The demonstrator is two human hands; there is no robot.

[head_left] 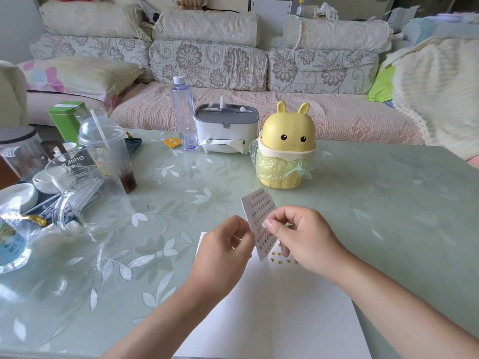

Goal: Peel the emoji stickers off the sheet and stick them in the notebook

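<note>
Only 1 view is given, the head camera, which looks down on 2 bare hands above a pale green worktop (388, 203).

The sticker sheet (259, 211) is held in the air between the hands, tilted. Its long axis runs from the far left corner down toward the near right corner. The left hand (228, 244) pinches the sheet at its left edge, so this grip is clenched on the sheet. The right hand (298, 237) has its thumb and forefinger closed on the right side of the sheet, probably on 1 sticker. Whether a sticker is already lifted is too small to tell.

The notebook (272, 307) lies open and flat on the worktop, below the sheet and nearer to the person. Several yellow stickers (280, 257) already sit on its far right part, just under the right hand. I judge that the right hand is the nearer one for placing the next sticker, and it must go downward and a little toward the person.

Beyond the sheet stands a yellow rabbit bin (286, 146). At the left, a glass jug (75, 172) carries the word "Drink"; other labels are not readable.
</note>
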